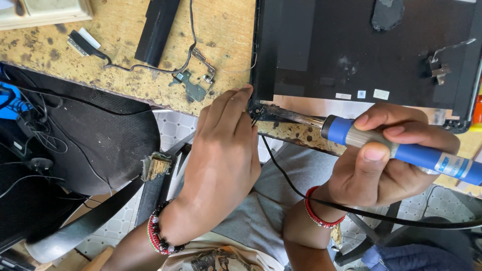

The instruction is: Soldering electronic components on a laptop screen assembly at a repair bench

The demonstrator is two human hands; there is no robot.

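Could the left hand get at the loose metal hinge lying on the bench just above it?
Probably yes. The left hand rests at the lid's corner, and the hinge lies close beside its fingers on open bench, with only thin wires around it.

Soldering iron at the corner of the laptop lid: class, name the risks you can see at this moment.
1. The left hand has its fingertips right beside the soldering iron tip at the laptop lid corner; a slip could burn them.
2. The black cord runs across the person's lap below the right hand; a snag might jerk the iron.
3. The lid's corner overhangs the wooden table edge, so pressure may shift it.
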